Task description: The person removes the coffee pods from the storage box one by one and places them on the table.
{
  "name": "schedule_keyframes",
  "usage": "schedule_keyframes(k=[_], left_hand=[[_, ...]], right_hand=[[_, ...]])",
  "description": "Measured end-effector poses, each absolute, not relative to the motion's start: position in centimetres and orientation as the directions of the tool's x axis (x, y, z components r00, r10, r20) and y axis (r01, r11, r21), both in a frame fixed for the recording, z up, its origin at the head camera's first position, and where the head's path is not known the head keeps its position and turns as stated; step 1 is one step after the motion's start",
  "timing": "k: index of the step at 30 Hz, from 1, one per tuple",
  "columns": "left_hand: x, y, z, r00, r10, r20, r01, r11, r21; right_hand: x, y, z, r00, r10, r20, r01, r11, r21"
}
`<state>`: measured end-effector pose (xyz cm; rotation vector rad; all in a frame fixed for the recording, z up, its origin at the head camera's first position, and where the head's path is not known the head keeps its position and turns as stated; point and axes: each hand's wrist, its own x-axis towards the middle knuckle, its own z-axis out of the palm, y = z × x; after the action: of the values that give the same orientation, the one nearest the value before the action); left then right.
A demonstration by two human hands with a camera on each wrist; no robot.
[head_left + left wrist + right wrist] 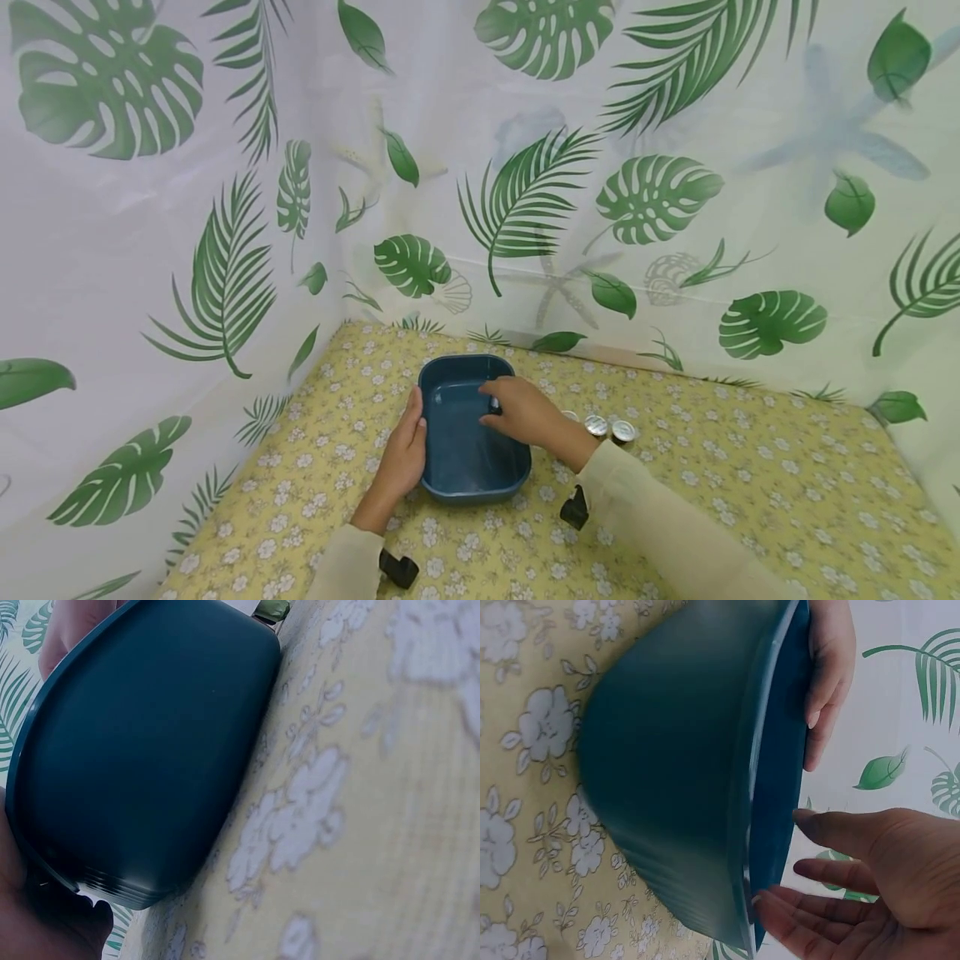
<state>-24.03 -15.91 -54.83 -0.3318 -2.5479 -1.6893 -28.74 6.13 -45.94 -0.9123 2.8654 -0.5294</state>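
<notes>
A dark teal plastic tub [474,492] with rounded corners stands on the patterned cloth. My left hand [405,454] grips its left side at the rim; the tub's outer wall [150,750] fills much of the left wrist view. Over the tub's right half is my right hand [521,410]. In the right wrist view its fingers [840,874] are spread apart with nothing visible between them. A small dark item with a pale top [495,405] shows by these fingertips in the head view, partly hidden by the hand.
Several small dark cups with silver lids [622,431] stand right of the tub, partly behind my right forearm. Yellow floral cloth [735,500] covers the table. A white leaf-print sheet [465,208] hangs behind and to the left. Black devices [399,569] sit at both wrists.
</notes>
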Motion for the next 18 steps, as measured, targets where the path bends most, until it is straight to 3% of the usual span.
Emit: schedule_keyframes(k=[9,18], left_hand=[[-24.1,-16.0,-54.9,-0.973,0.146,0.177,0.22,0.371,0.902],[-24.2,-15.9,-55.0,-0.975,0.137,0.172,0.211,0.366,0.906]], right_hand=[[-29.2,4.7,-46.1,-0.89,-0.452,-0.062,-0.405,0.845,-0.35],[-29.0,3.7,-46.8,-0.905,-0.42,-0.059,-0.385,0.872,-0.3]])
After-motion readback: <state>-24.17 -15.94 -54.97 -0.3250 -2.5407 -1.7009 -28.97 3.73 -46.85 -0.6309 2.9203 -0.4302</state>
